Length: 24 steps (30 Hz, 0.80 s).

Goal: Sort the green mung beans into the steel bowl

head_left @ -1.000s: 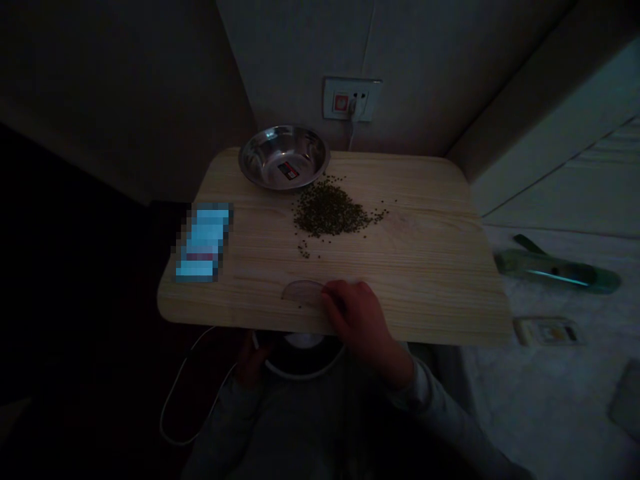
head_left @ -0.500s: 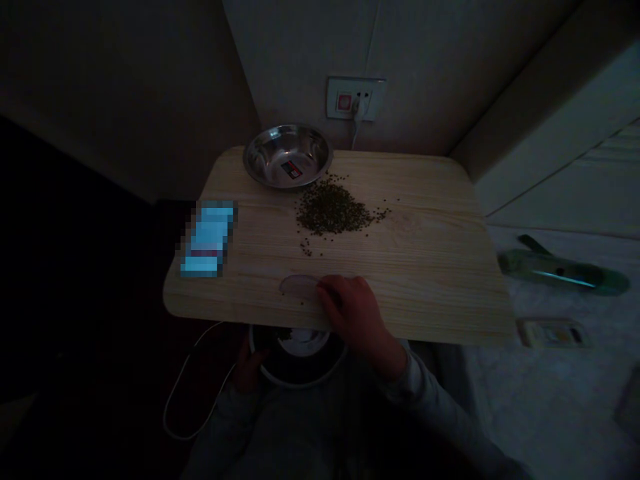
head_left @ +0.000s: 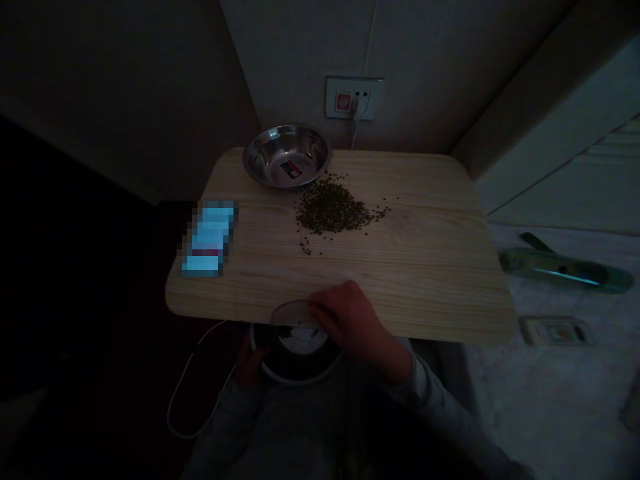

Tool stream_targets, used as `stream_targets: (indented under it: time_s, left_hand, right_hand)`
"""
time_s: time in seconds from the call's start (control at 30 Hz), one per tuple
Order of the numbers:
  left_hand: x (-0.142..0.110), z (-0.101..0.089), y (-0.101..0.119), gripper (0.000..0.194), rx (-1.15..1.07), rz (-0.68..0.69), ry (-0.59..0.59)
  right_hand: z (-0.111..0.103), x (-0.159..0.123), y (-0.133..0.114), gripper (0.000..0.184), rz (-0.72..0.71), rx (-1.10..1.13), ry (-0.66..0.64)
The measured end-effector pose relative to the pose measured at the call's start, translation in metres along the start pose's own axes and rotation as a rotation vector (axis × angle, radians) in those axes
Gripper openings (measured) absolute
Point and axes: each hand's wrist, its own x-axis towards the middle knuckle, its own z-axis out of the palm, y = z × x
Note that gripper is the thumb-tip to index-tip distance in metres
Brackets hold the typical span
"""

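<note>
My right hand (head_left: pixel 350 320) pinches a thin, translucent, curved-edged piece (head_left: pixel 289 313), perhaps plastic, at the table's front edge. Just below that edge, my left hand (head_left: pixel 249 363) grips the left side of a round bowl (head_left: pixel 299 381) with a pale rim. Inside the bowl a few dark grains are visible; the table edge hides its far part. A pile of small dark green grains (head_left: pixel 333 208), like mung beans, lies mid-table, with some strays around it.
On the wooden table (head_left: pixel 430 280) stand a shiny metal bowl (head_left: pixel 287 157) at the back and a blurred lit phone (head_left: pixel 210 238) at left. A wall socket (head_left: pixel 354 98) is behind. To the right lie a green bottle-like object (head_left: pixel 565 268) and a pale box (head_left: pixel 555 331).
My right hand has drawn the translucent piece toward me, from the tabletop to the front edge above the bowl. My left hand stays on the bowl; the grain pile looks the same.
</note>
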Motion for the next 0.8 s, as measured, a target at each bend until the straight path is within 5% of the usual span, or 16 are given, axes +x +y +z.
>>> stream_targets:
  time_s: [0.3, 0.47, 0.8]
  left_hand:
    - [0.002, -0.001, -0.004, 0.046, 0.022, 0.056, 0.045]
    - [-0.002, 0.001, -0.002, 0.046, 0.0, 0.002, -0.057]
    - [0.012, -0.007, -0.015, 0.034, 0.097, 0.015, 0.04]
  right_hand:
    - [-0.005, -0.016, -0.004, 0.014, -0.092, 0.111, -0.05]
    - [-0.001, -0.014, -0.007, 0.013, 0.074, 0.107, 0.047]
    - [0.004, -0.003, -0.003, 0.007, 0.261, -0.123, 0.219]
